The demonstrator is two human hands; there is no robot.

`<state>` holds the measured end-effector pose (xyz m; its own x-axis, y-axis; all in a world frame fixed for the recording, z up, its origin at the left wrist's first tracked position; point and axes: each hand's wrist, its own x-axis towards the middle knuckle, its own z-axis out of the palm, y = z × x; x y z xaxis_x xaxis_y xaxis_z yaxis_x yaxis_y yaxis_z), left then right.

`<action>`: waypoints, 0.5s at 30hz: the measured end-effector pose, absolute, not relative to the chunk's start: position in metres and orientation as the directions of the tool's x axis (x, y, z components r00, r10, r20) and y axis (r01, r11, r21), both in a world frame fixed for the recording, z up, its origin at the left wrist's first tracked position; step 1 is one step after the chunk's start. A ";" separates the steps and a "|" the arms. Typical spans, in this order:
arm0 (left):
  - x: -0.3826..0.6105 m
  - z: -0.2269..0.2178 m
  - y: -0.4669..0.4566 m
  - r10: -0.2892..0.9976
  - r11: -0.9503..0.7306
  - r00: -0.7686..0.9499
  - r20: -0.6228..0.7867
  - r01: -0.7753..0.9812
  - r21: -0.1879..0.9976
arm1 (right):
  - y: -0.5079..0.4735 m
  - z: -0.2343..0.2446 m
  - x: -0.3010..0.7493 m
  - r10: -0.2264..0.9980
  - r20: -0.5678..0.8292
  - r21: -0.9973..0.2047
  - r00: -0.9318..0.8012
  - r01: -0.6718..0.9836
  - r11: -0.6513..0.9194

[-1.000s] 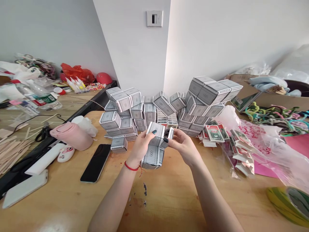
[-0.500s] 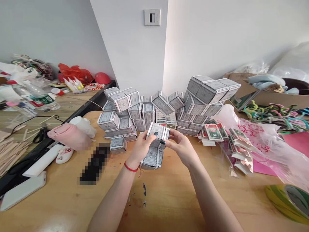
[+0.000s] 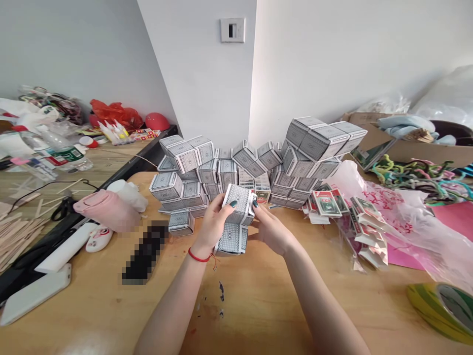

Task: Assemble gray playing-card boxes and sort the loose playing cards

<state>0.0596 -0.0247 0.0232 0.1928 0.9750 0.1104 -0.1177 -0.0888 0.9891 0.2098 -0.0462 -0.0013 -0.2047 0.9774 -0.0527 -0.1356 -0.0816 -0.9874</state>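
In front of me is a box built of playing cards [image 3: 238, 197], grey-patterned on its outer faces. My left hand [image 3: 210, 227] is closed round its left side, thumb lying on the top face. My right hand [image 3: 275, 231] pinches its right edge, thumb tip on the corner; the other fingers are partly hidden behind. Just below the held box is another card box [image 3: 231, 239]; whether the two are joined I cannot tell. Behind them stand stacked card boxes, a left stack [image 3: 166, 186] and a taller right stack [image 3: 318, 140].
Right of the stacks lie red-and-green card packs [image 3: 327, 203], a crumpled plastic bag [image 3: 391, 212] and a roll of tape [image 3: 439, 310]. Leftward are a pink rolled item [image 3: 107, 209], a white flat device [image 3: 37, 293], scissors [image 3: 62, 207] and a blurred-out dark object [image 3: 146, 254].
My right hand has shifted slightly down, and its thumb has moved from the front face to the box's upper right corner. The held box has turned a little; my left hand keeps its grip.
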 end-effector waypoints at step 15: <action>0.058 0.026 -0.028 0.953 -0.055 0.290 0.088 -0.121 0.991 | -0.043 -0.004 0.198 0.990 -0.022 -0.979 -0.140 -0.199 -0.050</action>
